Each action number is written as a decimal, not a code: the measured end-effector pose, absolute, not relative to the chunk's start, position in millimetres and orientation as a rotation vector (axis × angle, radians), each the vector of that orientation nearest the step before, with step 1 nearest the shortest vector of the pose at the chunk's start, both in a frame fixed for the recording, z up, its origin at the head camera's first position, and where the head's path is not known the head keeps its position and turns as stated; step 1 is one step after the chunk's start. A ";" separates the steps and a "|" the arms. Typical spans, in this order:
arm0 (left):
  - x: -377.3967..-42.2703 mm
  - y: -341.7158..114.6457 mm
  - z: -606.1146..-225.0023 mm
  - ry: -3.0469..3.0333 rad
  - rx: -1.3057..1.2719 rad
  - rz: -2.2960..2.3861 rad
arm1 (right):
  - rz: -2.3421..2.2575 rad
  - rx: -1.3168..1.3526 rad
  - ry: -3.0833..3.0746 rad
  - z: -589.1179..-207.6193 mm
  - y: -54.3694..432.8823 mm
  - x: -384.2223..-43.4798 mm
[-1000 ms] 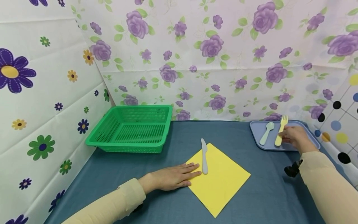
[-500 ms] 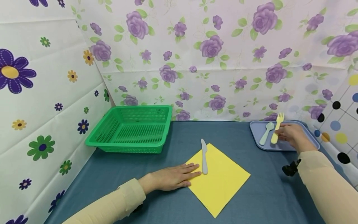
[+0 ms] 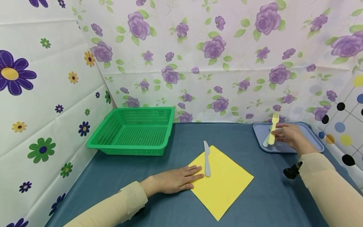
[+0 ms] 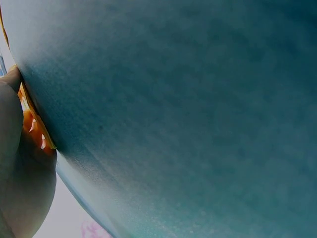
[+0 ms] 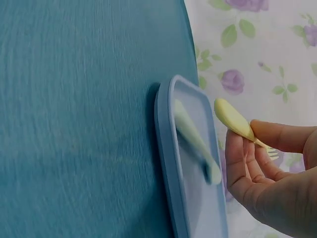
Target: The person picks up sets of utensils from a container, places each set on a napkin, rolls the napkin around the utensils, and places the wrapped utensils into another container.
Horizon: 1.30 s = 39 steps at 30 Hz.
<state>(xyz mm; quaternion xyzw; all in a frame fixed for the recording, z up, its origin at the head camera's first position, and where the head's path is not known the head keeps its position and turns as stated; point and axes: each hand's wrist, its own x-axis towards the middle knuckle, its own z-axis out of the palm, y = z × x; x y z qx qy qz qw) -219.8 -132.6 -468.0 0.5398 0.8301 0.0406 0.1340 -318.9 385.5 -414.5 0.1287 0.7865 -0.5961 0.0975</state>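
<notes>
Between thumb and fingers my right hand (image 3: pixel 290 135) pinches a yellow fork (image 3: pixel 273 128), tines pointing up and away, held above the blue-grey tray (image 3: pixel 300 145). A pale green spoon (image 5: pixel 195 141) lies in that tray; in the head view the fork partly covers it. My left hand (image 3: pixel 177 179) lies flat with fingers spread, its fingertips resting on the left corner of a yellow square napkin (image 3: pixel 227 179). Close to those fingertips, a pale grey knife (image 3: pixel 207 159) lies on the napkin, its tip reaching past the edge. The left wrist view shows mostly tablecloth and part of the hand.
A green perforated basket (image 3: pixel 133 149) stands at the back left of the blue tablecloth (image 3: pixel 170 208). Flowered cloth walls (image 3: pixel 158 47) close off the back and sides. The tray sits near the back right corner.
My right hand has carried the yellow fork leftward over the tray, so that it now overlaps the spoon in the head view. The left hand, napkin and knife have stayed put.
</notes>
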 end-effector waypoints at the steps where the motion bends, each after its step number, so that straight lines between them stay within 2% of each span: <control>1: -219.8 -132.6 -468.3 2.406 1.563 0.119 | -1.760 0.363 2.329 -414.3 383.8 -319.2; 23: -218.8 -133.1 -467.8 2.404 1.559 0.122 | -1.774 0.167 2.274 -407.0 355.7 -320.2; 39: -219.5 -133.0 -466.5 2.399 1.564 0.135 | -1.713 0.140 2.253 -400.0 331.8 -319.9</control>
